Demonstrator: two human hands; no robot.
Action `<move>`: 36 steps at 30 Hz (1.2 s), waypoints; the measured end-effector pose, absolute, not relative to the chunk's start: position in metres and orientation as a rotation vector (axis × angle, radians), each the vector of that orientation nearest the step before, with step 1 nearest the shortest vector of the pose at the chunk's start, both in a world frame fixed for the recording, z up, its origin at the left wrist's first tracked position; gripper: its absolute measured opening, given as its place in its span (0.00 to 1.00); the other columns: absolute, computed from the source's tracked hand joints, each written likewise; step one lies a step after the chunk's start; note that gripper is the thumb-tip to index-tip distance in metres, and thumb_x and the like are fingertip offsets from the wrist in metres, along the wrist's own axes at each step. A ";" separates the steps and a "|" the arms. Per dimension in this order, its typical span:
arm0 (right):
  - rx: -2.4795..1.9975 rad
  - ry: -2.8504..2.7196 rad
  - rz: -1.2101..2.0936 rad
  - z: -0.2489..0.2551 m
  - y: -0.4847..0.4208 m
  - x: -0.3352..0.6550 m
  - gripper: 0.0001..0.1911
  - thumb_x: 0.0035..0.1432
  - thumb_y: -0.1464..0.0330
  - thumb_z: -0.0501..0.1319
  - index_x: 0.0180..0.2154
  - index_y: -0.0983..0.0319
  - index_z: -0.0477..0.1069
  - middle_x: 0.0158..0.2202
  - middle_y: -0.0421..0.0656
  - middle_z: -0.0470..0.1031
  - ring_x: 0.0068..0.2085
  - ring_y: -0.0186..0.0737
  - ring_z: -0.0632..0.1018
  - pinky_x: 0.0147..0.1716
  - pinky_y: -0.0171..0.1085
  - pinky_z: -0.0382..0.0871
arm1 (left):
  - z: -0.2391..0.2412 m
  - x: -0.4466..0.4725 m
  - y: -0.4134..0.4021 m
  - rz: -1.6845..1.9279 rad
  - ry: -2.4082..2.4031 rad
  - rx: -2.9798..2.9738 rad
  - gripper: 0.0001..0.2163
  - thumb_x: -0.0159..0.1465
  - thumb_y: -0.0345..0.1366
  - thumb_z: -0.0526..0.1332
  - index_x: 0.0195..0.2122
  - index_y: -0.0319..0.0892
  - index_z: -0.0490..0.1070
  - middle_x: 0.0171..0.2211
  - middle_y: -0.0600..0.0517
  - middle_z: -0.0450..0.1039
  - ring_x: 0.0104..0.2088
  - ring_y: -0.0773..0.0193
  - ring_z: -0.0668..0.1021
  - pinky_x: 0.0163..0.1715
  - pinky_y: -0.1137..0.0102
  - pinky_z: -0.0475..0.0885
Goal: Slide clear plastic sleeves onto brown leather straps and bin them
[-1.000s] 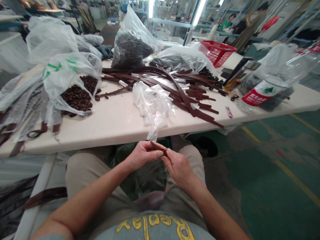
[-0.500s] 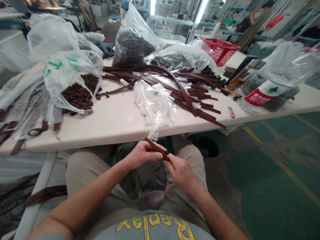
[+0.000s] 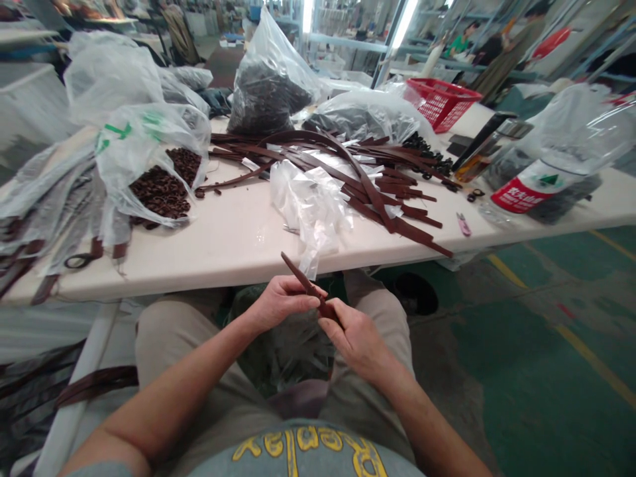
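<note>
Over my lap, my left hand (image 3: 281, 301) and my right hand (image 3: 355, 338) both pinch one narrow brown leather strap (image 3: 298, 275). The strap's free end sticks up and to the left, past my left fingers, toward the table edge. My hands meet fingertip to fingertip just below the white table (image 3: 223, 245). A clear plastic bag (image 3: 288, 351) lies on my lap under the hands.
On the table lie a heap of long brown straps (image 3: 368, 182), crumpled clear plastic (image 3: 311, 205), an open bag of small brown loops (image 3: 159, 189), dark filled bags (image 3: 268, 93), a red basket (image 3: 442, 103), a red-labelled bottle (image 3: 527, 189) and small pink snips (image 3: 464, 224). People work far behind.
The strap has slid up through my fingers: a short tip showed before, now a longer length points up-left. Both hands stay over my lap.
</note>
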State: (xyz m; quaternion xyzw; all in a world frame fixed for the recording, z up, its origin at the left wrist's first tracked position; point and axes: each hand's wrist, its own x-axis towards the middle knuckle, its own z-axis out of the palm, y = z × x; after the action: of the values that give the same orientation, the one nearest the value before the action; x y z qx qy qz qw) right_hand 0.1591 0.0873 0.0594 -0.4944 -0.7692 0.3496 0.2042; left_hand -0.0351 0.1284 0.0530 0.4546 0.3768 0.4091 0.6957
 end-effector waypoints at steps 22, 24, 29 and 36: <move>-1.574 -2.172 0.965 0.047 0.079 0.167 0.13 0.66 0.61 0.48 0.31 0.59 0.61 0.26 0.39 0.68 0.27 0.37 0.70 0.28 0.35 0.57 | 0.039 -0.032 0.131 0.925 0.865 0.972 0.13 0.47 0.38 0.74 0.34 0.39 0.82 0.27 0.50 0.79 0.24 0.68 0.74 0.25 0.75 0.67; -1.561 -2.151 0.961 0.045 0.080 0.164 0.13 0.66 0.61 0.47 0.33 0.59 0.63 0.27 0.41 0.70 0.29 0.38 0.72 0.29 0.35 0.58 | 0.038 -0.024 0.128 0.892 0.808 0.960 0.14 0.46 0.38 0.75 0.33 0.39 0.82 0.28 0.49 0.80 0.28 0.64 0.77 0.31 0.72 0.71; -1.485 -2.045 0.983 0.050 0.089 0.160 0.15 0.66 0.58 0.50 0.40 0.61 0.68 0.34 0.45 0.75 0.35 0.41 0.74 0.34 0.37 0.62 | 0.034 -0.018 0.125 0.863 0.732 0.947 0.14 0.47 0.38 0.75 0.34 0.39 0.82 0.31 0.48 0.80 0.33 0.61 0.78 0.37 0.68 0.73; -1.370 -1.821 1.616 0.050 0.082 0.188 0.09 0.60 0.62 0.59 0.38 0.62 0.69 0.30 0.37 0.71 0.29 0.33 0.71 0.29 0.32 0.64 | 0.030 -0.039 0.137 1.015 0.825 0.773 0.16 0.50 0.42 0.73 0.37 0.39 0.82 0.26 0.52 0.74 0.23 0.73 0.69 0.26 0.76 0.64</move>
State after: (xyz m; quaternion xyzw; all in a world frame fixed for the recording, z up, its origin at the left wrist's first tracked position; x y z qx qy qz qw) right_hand 0.1880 0.0823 0.0495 -0.4831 -0.6420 0.5696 0.1732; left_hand -0.0389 0.1372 0.0297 0.3504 0.3741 0.4602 0.7249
